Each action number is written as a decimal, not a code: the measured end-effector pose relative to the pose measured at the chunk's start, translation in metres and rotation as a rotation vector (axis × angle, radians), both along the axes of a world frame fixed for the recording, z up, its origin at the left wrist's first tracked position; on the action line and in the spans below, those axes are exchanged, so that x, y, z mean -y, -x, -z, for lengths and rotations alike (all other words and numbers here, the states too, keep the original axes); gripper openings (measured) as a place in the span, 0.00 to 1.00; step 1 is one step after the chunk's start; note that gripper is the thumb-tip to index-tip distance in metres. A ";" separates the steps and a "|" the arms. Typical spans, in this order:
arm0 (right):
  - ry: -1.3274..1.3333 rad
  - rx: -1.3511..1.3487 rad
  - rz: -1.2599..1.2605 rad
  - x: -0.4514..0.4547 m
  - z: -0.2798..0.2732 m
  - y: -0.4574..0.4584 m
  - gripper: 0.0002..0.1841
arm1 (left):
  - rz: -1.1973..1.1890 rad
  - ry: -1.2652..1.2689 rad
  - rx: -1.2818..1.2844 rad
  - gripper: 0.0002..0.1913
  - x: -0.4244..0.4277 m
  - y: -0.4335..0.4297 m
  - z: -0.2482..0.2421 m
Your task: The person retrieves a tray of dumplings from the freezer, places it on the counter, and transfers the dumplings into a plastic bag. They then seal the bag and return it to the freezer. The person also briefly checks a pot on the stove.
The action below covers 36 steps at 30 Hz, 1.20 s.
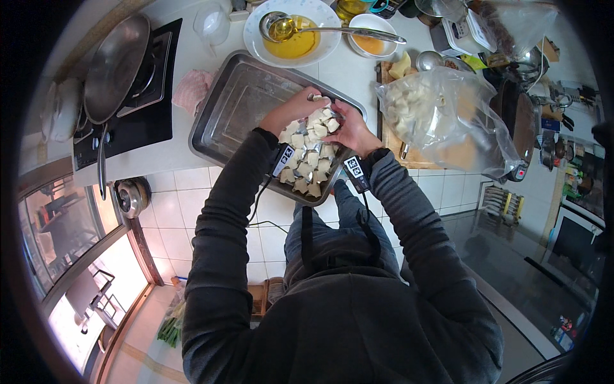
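Observation:
A dark metal baking tray (240, 96) sits at a slant on the white counter, its near corner over the edge. White dough-like pieces (312, 158) lie in its right part, seemingly on or around shiny foil. My left hand (295, 110) reaches in over the tray, its fingers curled at the far end of the pieces. Facing it, my right hand (354, 127) has its fingers bent around the right side of the same pile. Whether either hand grips a piece is not clear. A clear plastic bag (431, 110) with more pale pieces rests on a wooden board to the right.
Beyond the tray stand a plate of yellow oil (307, 53) with a metal ladle (280, 29) and a small bowl (367, 48) of orange liquid. A frying pan (117, 67) is on the stove at left, its handle jutting out. A pink cloth (192, 91) lies beside the tray.

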State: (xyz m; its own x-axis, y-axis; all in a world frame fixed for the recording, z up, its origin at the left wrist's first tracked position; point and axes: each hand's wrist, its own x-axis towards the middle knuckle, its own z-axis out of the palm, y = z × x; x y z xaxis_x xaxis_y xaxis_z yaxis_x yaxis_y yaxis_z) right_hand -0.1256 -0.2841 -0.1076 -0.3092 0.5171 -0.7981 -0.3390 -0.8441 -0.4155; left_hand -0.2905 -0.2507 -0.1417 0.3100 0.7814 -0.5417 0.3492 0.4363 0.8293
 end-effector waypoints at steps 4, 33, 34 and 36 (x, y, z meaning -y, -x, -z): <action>0.067 -0.071 0.071 -0.004 0.008 0.012 0.22 | -0.115 -0.099 0.021 0.22 0.004 0.001 0.006; -0.313 0.268 0.354 -0.013 -0.097 -0.267 0.17 | -0.060 -0.626 0.094 0.22 -0.003 -0.310 -0.117; -0.300 0.328 0.336 -0.019 -0.087 -0.270 0.17 | -0.079 -0.570 0.130 0.23 -0.010 -0.311 -0.104; -0.296 0.424 0.273 -0.027 -0.078 -0.276 0.21 | -0.053 -0.364 0.167 0.26 -0.020 -0.307 -0.089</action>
